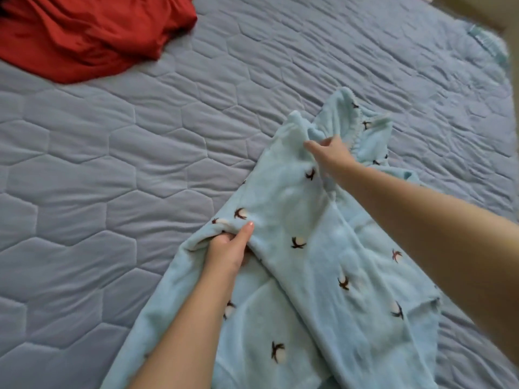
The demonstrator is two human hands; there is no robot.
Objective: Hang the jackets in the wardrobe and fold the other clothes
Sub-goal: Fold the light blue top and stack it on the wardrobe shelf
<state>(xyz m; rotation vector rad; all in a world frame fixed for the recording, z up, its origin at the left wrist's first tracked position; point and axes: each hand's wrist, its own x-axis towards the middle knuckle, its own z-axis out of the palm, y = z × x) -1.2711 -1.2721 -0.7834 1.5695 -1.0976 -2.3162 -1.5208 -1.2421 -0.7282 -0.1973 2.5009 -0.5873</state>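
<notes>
the pale blue fleece garment lay on the quilted bed, its long axis running from near centre to far right. the left hand pinched its near left edge; the right hand gripped the far end. a red garment lay far left.

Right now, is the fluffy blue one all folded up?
No. The blue fleece garment lies long and rumpled on the bed; the left hand and right hand grip bunched parts.
</notes>
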